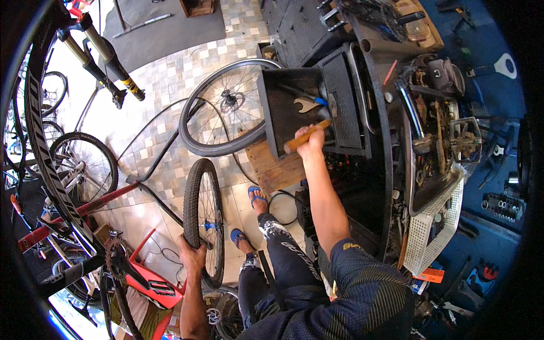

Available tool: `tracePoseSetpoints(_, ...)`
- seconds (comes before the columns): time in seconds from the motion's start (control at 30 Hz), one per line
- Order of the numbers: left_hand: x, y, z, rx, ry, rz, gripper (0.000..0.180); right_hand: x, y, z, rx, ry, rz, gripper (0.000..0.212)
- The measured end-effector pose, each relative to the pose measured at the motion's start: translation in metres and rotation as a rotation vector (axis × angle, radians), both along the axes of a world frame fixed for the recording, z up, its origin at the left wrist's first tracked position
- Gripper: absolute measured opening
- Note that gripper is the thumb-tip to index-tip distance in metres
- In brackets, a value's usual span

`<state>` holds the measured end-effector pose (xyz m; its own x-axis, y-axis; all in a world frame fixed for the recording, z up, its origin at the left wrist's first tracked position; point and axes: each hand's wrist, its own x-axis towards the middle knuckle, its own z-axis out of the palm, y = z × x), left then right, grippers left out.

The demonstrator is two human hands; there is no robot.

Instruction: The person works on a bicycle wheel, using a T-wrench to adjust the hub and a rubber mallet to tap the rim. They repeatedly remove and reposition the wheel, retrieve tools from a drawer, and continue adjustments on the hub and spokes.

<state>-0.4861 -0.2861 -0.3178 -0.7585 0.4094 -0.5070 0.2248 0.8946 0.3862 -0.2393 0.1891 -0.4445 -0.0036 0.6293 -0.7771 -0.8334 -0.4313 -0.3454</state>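
Wooden handle (296, 143), its far end indistinct, is clasped by the right hand (311, 141); the left hand (192, 258), fingers unclear, grips a wheel (194, 201).

Wooden handle (294, 144); rough rubber tyre (194, 209)

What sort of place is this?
Most likely a bicycle repair shop: there's a knobby wheel in the person's left hand, a suspension fork at upper left, and a wrench in the open drawer.
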Motion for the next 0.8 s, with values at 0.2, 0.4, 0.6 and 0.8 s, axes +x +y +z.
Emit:
tracePoseSetpoints(0.2, 0.000, -0.017, -0.012, -0.044, -0.049, 0.039, 0.061, 0.031, -0.058, 0.066, -0.061, 0.270, 0.492, 0.025)
tracePoseSetpoints(0.4, 0.008, -0.023, 0.008, 0.062, 0.114, -0.126, 0.053, 0.050, -0.152, 0.113, 0.218, 0.074, 0.830, 0.038)
tracePoseSetpoints(0.6, 0.029, -0.043, 0.022, 0.025, 0.031, -0.067, 0.060, 0.090, -0.281, 0.163, 0.376, 0.564, 0.790, 0.040)
tracePoseSetpoints(0.8, 0.050, -0.093, -0.008, 0.249, -0.005, -0.153, 0.068, 0.133, -0.477, 0.203, 0.251, -0.022, 0.842, 0.026)
